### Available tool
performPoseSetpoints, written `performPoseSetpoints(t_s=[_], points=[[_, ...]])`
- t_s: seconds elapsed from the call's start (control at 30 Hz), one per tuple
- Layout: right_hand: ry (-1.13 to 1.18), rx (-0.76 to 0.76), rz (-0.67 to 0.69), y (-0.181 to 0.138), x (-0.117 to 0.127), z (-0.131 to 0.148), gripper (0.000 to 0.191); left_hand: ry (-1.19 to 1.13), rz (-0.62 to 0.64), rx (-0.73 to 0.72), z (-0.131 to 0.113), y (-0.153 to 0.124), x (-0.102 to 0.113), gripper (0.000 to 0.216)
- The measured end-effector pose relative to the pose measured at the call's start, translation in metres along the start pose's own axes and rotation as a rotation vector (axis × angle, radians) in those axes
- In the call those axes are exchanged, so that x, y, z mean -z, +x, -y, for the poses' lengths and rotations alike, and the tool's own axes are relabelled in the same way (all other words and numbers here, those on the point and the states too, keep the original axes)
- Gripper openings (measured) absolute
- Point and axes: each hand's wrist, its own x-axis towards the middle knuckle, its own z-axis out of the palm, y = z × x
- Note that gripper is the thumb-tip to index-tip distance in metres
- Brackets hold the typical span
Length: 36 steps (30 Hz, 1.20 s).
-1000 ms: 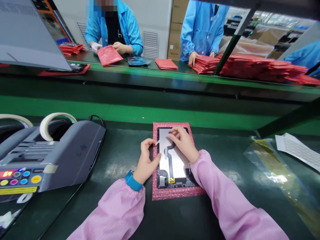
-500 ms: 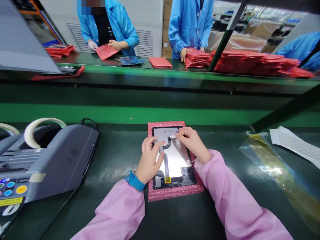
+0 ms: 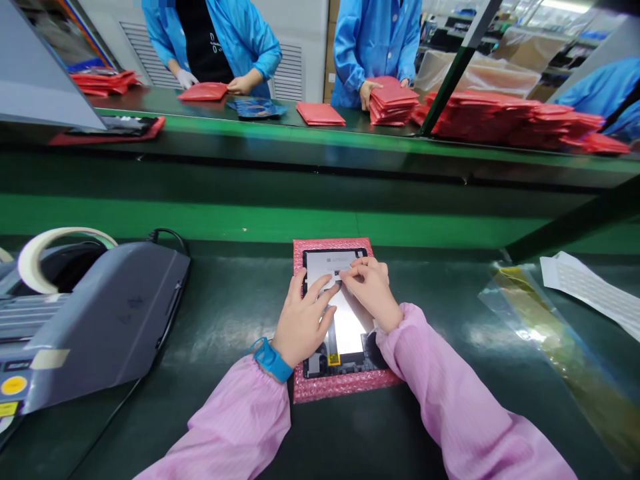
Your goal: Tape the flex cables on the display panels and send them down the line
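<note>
While your left hand (image 3: 303, 321) spreads its fingers wide over the panel (image 3: 350, 330), your right hand (image 3: 371, 291) pinches narrowly at what looks like a small white strip (image 3: 337, 275), just beyond the left fingertips. The panel sits beneath your hands on a pink bubble sheet (image 3: 345, 389), which rests on the bench (image 3: 235, 293). With your 2 hands so close, the left fingers could snag the strip and crease it or leave it crooked. Pressing hard might mark the panel's shiny back; how firmly you press, I cannot tell. A sideways tug from your right hand might strain the ribbon cable (image 3: 332, 339) beside your left thumb, and the sheet could slide if your left palm pushes.
</note>
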Motion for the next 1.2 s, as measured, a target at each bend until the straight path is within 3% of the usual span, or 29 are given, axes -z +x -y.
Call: performPoseSetpoints(t_s=[0.17,0.27,0.37,0.5,0.6,0.7,0.8,0.93,1.07,1.2], points=[[-0.094,0.063,-0.001,-0.001,-0.004,0.000,0.020,0.022,0.044,-0.007,-0.001,0.000,0.001,0.045],[-0.162,0.019,-0.021,0.002,0.002,-0.002,0.021,0.025,0.060,0.003,-0.001,-0.001,0.001,0.045],[-0.166,-0.103,-0.001,0.004,0.022,-0.010,0.031,0.015,0.053,0.014,-0.001,-0.003,0.000,0.044],[-0.117,-0.205,0.139,-0.010,0.053,-0.026,0.028,-0.029,0.009,0.025,-0.001,-0.004,-0.004,0.044],[0.002,-0.180,0.246,-0.027,0.056,-0.034,0.031,-0.080,-0.042,0.036,0.000,-0.006,-0.006,0.043],[0.284,-0.085,0.203,-0.027,0.040,-0.037,0.031,-0.129,-0.130,0.082,0.003,-0.009,-0.003,0.043],[0.430,-0.029,0.112,0.003,0.014,-0.033,0.037,-0.164,-0.268,0.190,0.009,-0.012,0.000,0.041],[0.451,0.027,-0.075,0.080,-0.017,-0.019,0.041,-0.213,-0.416,0.312,0.019,-0.014,0.000,0.037],[0.368,0.035,-0.248,0.154,-0.031,-0.008,0.046,-0.250,-0.458,0.317,0.024,-0.012,-0.005,0.035],[0.226,0.054,-0.353,0.180,-0.030,-0.006,0.053,-0.235,-0.461,0.307,0.015,-0.009,-0.005,0.035]])
